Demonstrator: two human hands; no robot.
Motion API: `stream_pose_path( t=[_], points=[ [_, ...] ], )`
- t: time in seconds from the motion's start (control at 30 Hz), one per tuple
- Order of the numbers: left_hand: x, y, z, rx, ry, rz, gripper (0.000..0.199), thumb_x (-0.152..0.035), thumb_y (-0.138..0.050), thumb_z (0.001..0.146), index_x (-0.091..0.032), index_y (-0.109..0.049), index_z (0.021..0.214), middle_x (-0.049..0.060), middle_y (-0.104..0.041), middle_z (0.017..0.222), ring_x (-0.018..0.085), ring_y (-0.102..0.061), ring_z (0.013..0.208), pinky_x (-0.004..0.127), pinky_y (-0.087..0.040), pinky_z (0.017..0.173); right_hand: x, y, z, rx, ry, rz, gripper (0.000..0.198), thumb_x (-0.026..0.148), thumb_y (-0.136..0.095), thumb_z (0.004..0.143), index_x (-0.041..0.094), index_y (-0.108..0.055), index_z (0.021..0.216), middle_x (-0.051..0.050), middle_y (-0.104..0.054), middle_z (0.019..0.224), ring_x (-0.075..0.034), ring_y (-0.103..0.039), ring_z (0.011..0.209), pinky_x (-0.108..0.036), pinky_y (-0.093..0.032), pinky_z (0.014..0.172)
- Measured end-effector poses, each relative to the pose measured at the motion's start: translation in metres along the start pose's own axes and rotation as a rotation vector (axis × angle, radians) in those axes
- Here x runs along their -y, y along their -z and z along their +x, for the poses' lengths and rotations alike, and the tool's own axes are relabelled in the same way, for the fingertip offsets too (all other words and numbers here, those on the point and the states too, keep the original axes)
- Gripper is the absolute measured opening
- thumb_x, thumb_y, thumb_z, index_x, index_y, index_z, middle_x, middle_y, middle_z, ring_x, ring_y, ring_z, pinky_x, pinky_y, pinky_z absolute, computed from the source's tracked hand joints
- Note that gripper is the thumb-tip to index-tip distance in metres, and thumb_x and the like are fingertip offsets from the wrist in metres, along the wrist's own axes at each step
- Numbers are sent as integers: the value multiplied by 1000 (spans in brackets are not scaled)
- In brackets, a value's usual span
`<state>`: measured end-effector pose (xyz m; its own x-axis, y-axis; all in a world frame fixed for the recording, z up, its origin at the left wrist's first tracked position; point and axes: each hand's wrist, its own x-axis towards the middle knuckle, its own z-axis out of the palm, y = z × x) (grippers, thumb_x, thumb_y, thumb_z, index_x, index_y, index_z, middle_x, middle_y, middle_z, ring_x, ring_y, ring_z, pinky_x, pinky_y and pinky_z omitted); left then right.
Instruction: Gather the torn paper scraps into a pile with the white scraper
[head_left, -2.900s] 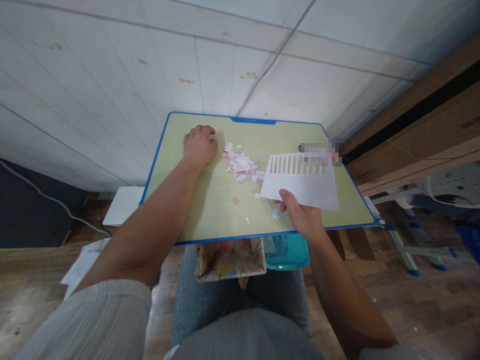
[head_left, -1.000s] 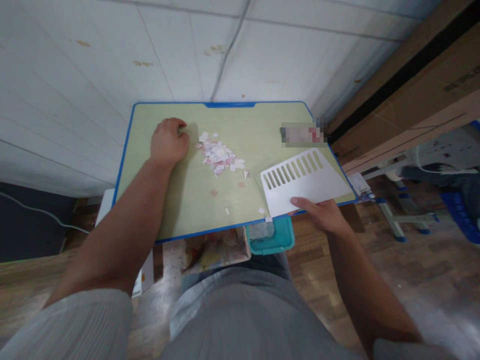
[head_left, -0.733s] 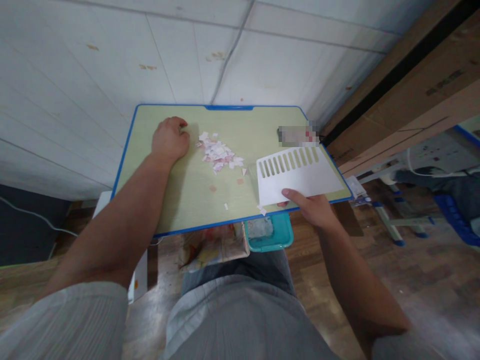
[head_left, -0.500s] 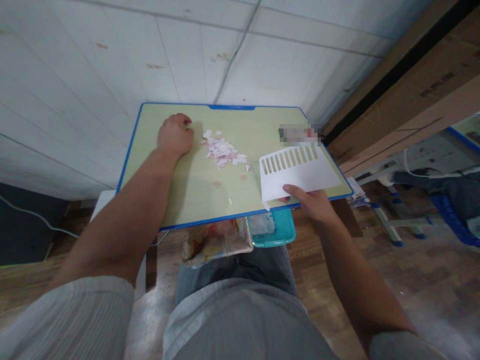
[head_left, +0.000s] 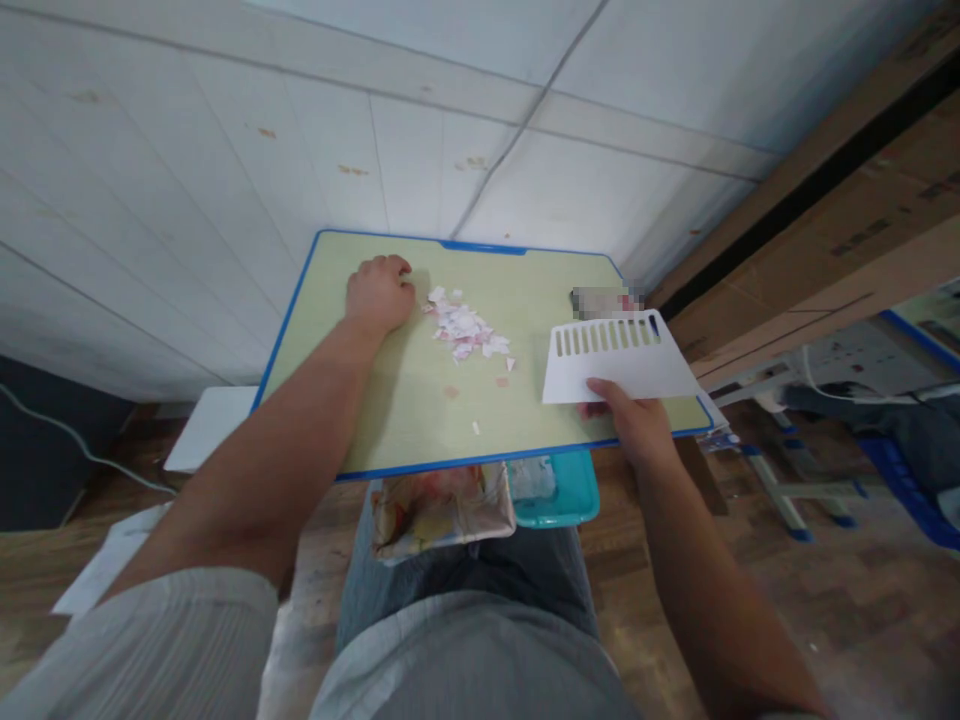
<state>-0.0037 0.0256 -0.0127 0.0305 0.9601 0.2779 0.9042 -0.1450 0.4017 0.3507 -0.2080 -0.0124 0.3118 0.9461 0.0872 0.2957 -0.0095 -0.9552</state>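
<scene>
A small pile of torn white and pinkish paper scraps lies on the pale yellow, blue-edged table. Just left of the pile rests my left hand, its fingers curled in loosely and nothing seen in them. My right hand grips a thin white slotted sheet by its lower edge, thumb on top and fingers underneath. A row of rounded slots runs along the sheet's far edge. The sheet is over the table's right side, apart from the pile. One small white scrap lies alone near the front edge.
A blurred-out object lies at the table's back right. Below the front edge are a patterned, lined bin and a turquoise tub. A white wall stands behind, cardboard boxes at right.
My view has shifted, so the table appears lower and a little to the right. The slotted sheet has turned slightly, its slotted edge now more level. My left hand keeps its place beside the pile.
</scene>
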Motion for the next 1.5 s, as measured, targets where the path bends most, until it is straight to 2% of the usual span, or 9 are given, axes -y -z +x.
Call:
stream_pose_path(
  t=[0.07, 0.2, 0.3, 0.47, 0.57, 0.8, 0.97, 1.1, 1.5],
  points=[
    [2, -3, 1, -14, -3, -15, 48, -18, -56, 102, -18, -80, 144, 21, -76, 156, 45, -64, 154, 62, -48, 134, 5, -20, 19, -42, 27, 25, 30, 54, -84, 82, 27, -73, 74, -6, -79, 67, -23, -67, 56, -39, -62, 60],
    [3, -4, 2, -30, 2, -31, 48, -18, -58, 101, -20, -80, 144, 19, -76, 155, 45, -63, 153, 63, -48, 134, 16, -59, 61, 2, 80, 70, 34, 57, -82, 78, 26, -71, 76, -8, -80, 70, -20, -67, 55, -37, -61, 60],
    [3, -3, 1, -23, -8, -11, 48, -17, -55, 102, -19, -80, 144, 21, -77, 154, 45, -65, 151, 63, -50, 133, 18, -73, 80, 55, 71, 65, 36, 58, -83, 75, 25, -71, 83, -7, -80, 71, -19, -66, 54, -36, -58, 57],
    [3, -5, 1, -40, 3, -11, 48, -17, -57, 101, -22, -80, 142, 18, -77, 153, 44, -64, 150, 63, -51, 131, 13, -65, 83, -12, 35, 51, 29, 52, -76, 73, 26, -69, 84, -4, -76, 66, -17, -58, 47, -34, -50, 49],
    [3, -6, 0, -53, -6, -24, 47, -17, -57, 101, -24, -81, 142, 17, -78, 152, 46, -64, 149, 65, -50, 130, 12, -57, 79, 9, 18, 60, 22, 47, -75, 72, 28, -65, 79, -3, -71, 61, -18, -55, 46, -35, -49, 47],
    [0, -3, -1, -23, 12, -14, 48, -17, -54, 102, -21, -78, 143, 19, -75, 156, 44, -62, 152, 62, -49, 132, 12, -57, 76, -28, 12, 98, 22, 46, -77, 71, 28, -65, 76, -6, -73, 63, -20, -59, 49, -36, -54, 49],
    [-1, -3, -1, -14, 10, 2, 46, -18, -55, 104, -23, -78, 144, 18, -75, 157, 45, -62, 154, 62, -50, 131, 9, -55, 67, -54, 90, 34, 19, 43, -78, 80, 27, -68, 82, -3, -76, 66, -19, -63, 49, -34, -52, 51],
    [-1, -3, -2, -20, 16, -26, 47, -18, -56, 103, -23, -78, 144, 18, -74, 158, 46, -61, 154, 63, -48, 132, 5, -48, 59, -30, 122, 1, 19, 41, -77, 87, 27, -67, 78, -2, -76, 67, -19, -66, 53, -34, -54, 56],
    [-4, 1, -3, 0, 2, 31, 52, -17, -54, 105, -15, -79, 152, 22, -74, 158, 45, -62, 154, 61, -50, 132, -5, -44, 43, -64, 110, 20, 19, 42, -79, 90, 27, -70, 83, 1, -75, 64, -21, -69, 55, -34, -59, 60]
  ],
)
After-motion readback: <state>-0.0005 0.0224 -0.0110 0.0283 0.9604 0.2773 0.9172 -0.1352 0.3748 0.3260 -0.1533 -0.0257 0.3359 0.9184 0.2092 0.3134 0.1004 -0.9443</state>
